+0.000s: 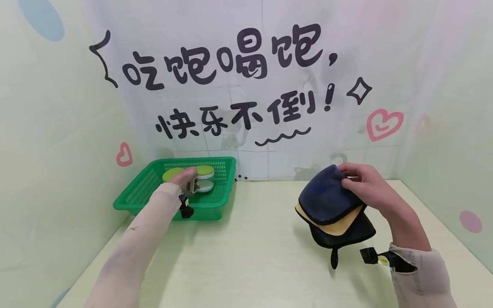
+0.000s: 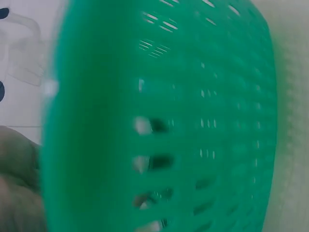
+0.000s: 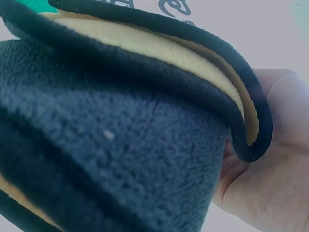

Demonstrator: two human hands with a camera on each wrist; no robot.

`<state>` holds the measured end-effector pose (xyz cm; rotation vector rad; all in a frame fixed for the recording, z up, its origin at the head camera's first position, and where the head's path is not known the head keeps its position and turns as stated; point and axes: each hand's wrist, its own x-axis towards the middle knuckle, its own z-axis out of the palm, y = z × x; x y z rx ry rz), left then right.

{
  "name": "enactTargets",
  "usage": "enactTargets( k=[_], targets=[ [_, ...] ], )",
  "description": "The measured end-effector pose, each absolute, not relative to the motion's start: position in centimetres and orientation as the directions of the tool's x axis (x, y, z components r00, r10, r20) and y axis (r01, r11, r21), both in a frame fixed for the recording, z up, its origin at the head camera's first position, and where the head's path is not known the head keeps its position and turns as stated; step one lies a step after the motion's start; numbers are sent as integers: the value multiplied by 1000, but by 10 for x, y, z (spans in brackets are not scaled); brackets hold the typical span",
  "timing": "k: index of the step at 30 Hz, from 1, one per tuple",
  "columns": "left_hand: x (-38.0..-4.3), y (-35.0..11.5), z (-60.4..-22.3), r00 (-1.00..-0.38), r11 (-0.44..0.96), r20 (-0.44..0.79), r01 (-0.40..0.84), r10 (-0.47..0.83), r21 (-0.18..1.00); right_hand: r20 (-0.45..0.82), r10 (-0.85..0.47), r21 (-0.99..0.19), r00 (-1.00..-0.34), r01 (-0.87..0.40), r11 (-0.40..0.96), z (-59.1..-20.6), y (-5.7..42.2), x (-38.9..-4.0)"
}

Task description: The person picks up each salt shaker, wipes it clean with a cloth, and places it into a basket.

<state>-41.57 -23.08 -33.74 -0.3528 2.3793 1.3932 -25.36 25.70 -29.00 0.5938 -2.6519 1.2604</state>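
Observation:
My left hand (image 1: 188, 179) reaches into the green basket (image 1: 135, 210), between two jars. A green-lidded jar (image 1: 205, 183) stands to its right, touching or nearly touching the fingers. Another green lid (image 1: 171, 174) shows behind the wrist. Whether those fingers grip a jar is hidden; the left wrist view is mostly filled by the blurred basket wall (image 2: 217, 116). Above the table on the right, my right hand (image 1: 363, 183) pinches a folded cloth (image 1: 327, 196) by its upper edge. The cloth is dark blue and tan with black edging, and a small loop hangs below.
A pale wooden table (image 1: 246, 256) lies under both hands. Behind it hangs a white curtain (image 1: 246, 158) with black lettering, and pale walls close in the sides. The basket stands at the back left, close to the left wall.

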Motion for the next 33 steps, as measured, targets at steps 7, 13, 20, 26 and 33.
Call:
enactTargets(
  k=[7, 13, 20, 26, 33],
  targets=[
    [-422, -233, -342, -906, 551, -423, -354, -2, 755, 293, -286, -707, -912, -408, 578, -292, 259, -256],
    [-422, -236, -345, -885, 546, -464, -375, 30, 750, 274, -277, -718, -921, -387, 579, -291, 262, -257],
    [-416, -240, -349, -904, 634, -427, -323, 12, 703, 272, -257, -714, -928, -373, 592, -294, 272, -261],
    [-416, -242, -349, -906, 645, -421, -301, 34, 702, 188, -225, -780, -956, -284, 557, -307, 286, -273],
    [-414, -245, -347, -902, 648, -429, -300, 46, 700, 30, -146, -808, -989, -110, 579, -338, 306, -293]
  ],
)
